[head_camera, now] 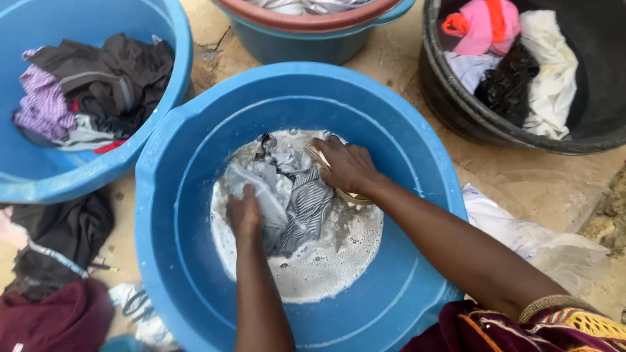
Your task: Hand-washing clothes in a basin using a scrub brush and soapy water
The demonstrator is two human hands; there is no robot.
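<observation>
The middle basin [417, 274] is bright blue, its water [326, 261] milky grey-white with foam. The garment [293, 195] in it is grey with fine stripes. Upper left, a second blue basin [78, 176] holds purple striped [42, 104] and dark brown cloth [124, 65]. Upper right, the black tub [450, 104] holds pink [482, 26], white [554, 72] and black pieces [505, 81].

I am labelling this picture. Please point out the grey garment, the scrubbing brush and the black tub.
grey garment [293, 195], head view, wet folded middle.
scrubbing brush [349, 195], head view, pale edge under the right hand.
black tub [456, 111], head view, outer wall.
</observation>
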